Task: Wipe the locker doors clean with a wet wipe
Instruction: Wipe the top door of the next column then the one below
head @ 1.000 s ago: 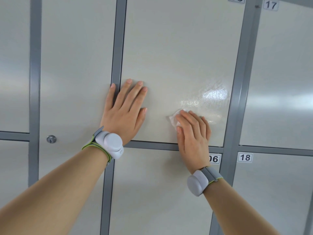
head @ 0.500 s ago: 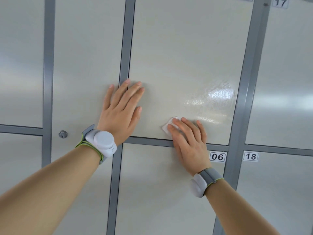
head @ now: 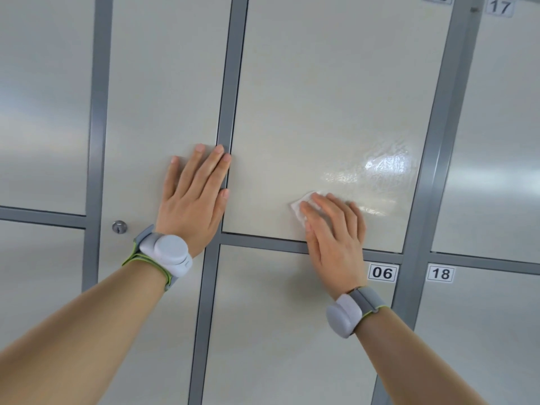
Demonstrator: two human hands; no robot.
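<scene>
A cream locker door (head: 327, 97) fills the upper middle, with a shiny wet patch (head: 382, 168) at its lower right. My right hand (head: 336, 235) presses a small white wet wipe (head: 301, 207) flat against the door near its bottom edge; only the wipe's left corner shows past my fingers. My left hand (head: 194, 200) lies flat and open on the neighbouring door (head: 163, 83) to the left, its fingertips touching the grey frame post (head: 230, 83) between the two doors.
Grey frame bars (head: 438, 141) separate the doors. Number labels 06 (head: 382, 272), 18 (head: 440, 273) and 17 (head: 499, 7) mark nearby lockers. A round keyhole lock (head: 119, 227) sits left of my left wrist. Both wrists wear grey bands.
My right hand has slid the wipe left and a little down, then back up along the door's lower part. My left hand has shifted left off the wiped door onto the neighbouring one.
</scene>
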